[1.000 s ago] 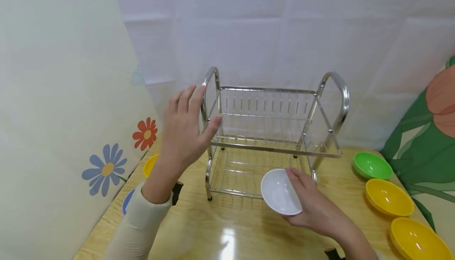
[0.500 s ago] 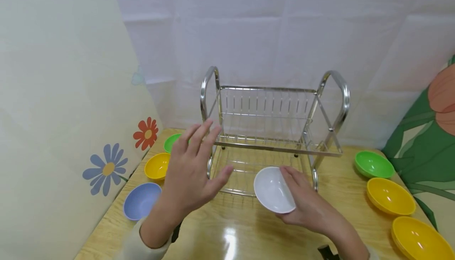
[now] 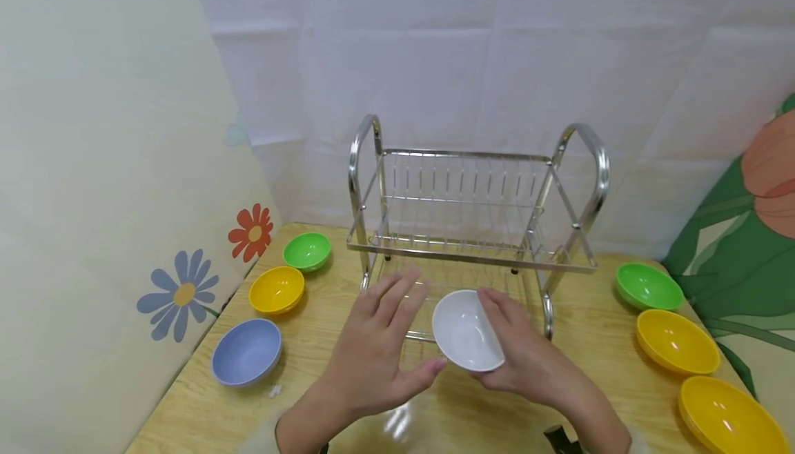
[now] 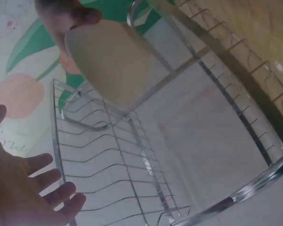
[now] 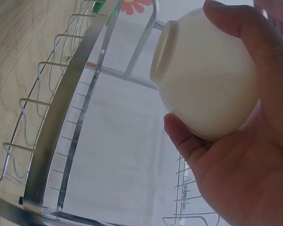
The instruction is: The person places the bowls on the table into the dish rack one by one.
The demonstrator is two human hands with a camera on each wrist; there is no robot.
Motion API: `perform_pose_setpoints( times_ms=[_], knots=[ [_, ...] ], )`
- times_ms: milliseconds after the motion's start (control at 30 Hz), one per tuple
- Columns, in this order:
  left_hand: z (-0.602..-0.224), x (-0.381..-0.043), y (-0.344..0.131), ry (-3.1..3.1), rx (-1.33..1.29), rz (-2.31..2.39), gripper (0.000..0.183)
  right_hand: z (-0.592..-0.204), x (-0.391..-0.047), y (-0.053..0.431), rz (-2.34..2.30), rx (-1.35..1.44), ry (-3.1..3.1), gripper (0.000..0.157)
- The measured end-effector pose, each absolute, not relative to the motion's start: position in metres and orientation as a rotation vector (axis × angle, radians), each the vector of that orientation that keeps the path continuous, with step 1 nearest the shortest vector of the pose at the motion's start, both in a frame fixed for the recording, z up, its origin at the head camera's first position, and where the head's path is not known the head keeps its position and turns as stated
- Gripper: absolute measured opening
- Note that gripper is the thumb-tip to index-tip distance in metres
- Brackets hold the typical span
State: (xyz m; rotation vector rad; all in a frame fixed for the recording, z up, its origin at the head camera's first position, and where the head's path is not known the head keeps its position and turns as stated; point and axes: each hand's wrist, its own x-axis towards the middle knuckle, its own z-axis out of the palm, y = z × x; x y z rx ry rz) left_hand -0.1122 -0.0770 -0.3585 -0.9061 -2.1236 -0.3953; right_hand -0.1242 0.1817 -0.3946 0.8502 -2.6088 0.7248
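Note:
My right hand [image 3: 522,350] grips a white bowl [image 3: 464,330] by its right side, thumb and fingers around its outer wall. The bowl's inside faces up and left in the head view. In the right wrist view the bowl [image 5: 207,80] shows its rounded outside and foot ring. My left hand [image 3: 379,350] hovers left of the bowl with fingers spread, apart from it and holding nothing. The left wrist view shows this left hand [image 4: 28,183] with loose, separated fingers. Just behind both hands stands a two-tier metal dish rack [image 3: 466,258].
Along the table's left side sit a green bowl [image 3: 307,252], a yellow bowl [image 3: 277,290] and a blue bowl [image 3: 247,352]. At the right are another green bowl [image 3: 649,287] and two yellow bowls, one nearer [image 3: 733,416]. A white cloth [image 3: 435,61] hangs behind the rack.
My left hand has come down and right from beside the rack's left post toward the bowl. The right hand has shifted slightly left with the white bowl still held.

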Motion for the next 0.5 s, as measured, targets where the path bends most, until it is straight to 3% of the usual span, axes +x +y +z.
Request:
perform_pose_setpoints(
  times_ms=[500],
  knots=[
    [-0.399, -0.142, -0.076, -2.525, -1.035, -0.367, 0.098, -0.397, -0.128, 0.181, 0.727, 0.877, -2.633, 0.116]
  ],
)
